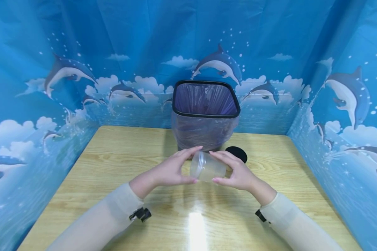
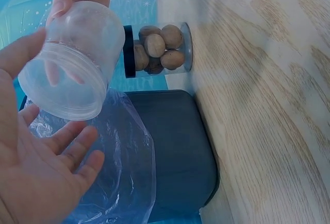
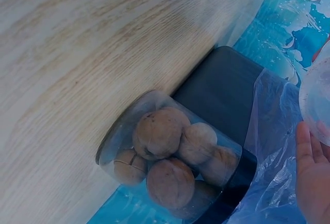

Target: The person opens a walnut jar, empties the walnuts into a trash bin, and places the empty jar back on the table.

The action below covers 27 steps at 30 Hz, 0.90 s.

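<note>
A translucent plastic jar [image 1: 212,168] lies tilted on its side between both hands, close in front of the bin. My right hand [image 1: 235,172] grips its base end, thumb below and fingers above. My left hand [image 1: 172,169] is at the ribbed rim end, fingers spread; in the left wrist view the thumb overlaps the rim and the fingers extend beneath it. Through the wall of the jar [image 2: 85,49] I see fingers of the right hand and no contents. Behind the right hand stands a clear jar of round brown nuts [image 3: 170,183] with a black lid [image 1: 236,154].
A dark bin [image 2: 175,152] with a purplish plastic liner [image 1: 204,130] and a black rim stands at the back of the wood-grain table [image 1: 128,150]. Blue dolphin-print curtains [image 1: 128,35] enclose the back and both sides.
</note>
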### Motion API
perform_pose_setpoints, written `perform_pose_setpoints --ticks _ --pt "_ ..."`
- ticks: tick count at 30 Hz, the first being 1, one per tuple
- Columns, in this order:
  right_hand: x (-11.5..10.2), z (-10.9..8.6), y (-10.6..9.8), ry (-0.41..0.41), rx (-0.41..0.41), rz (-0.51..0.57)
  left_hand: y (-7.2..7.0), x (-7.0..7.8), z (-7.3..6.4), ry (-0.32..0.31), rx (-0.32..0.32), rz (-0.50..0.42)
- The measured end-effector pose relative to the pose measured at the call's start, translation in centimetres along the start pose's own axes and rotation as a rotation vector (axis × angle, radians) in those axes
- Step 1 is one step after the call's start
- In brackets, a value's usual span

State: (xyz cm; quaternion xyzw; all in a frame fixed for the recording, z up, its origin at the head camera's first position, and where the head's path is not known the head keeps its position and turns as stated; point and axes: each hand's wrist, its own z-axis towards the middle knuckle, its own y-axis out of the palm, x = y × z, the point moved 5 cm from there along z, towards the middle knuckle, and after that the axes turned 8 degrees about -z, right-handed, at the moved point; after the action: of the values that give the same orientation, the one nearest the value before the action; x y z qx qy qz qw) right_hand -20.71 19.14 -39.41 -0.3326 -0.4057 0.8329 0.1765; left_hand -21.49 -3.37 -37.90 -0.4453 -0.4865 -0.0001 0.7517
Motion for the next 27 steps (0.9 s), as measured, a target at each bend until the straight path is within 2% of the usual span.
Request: perform_pose_setpoints --ticks 7,9,15,18,22,27 --pt "0.1 -0.1 0.0 -0.004 0.003 -0.010 -0.1 0.0 0.0 -0.045 0.026 -0.009" --pt "0.1 -0.1 0.0 0.000 0.003 -0.007 -0.2 -0.1 0.1 -0.077 0.036 -0.008" --pt "-0.1 0.0 0.0 0.016 -0.004 0.013 -0.1 -0.8 0.3 -0.253 0.048 0.004" --pt "-0.2 0.0 0.0 0.018 -0.006 0.013 0.0 -0.9 0.3 -0.310 0.029 0.007" --pt "-0.2 0.0 0.1 0.015 -0.005 0.014 0.2 -1.0 0.3 -0.302 0.020 0.019" --pt "-0.2 0.0 0.0 0.004 0.002 0.009 0.3 -0.9 0.3 -0.255 0.020 0.034"
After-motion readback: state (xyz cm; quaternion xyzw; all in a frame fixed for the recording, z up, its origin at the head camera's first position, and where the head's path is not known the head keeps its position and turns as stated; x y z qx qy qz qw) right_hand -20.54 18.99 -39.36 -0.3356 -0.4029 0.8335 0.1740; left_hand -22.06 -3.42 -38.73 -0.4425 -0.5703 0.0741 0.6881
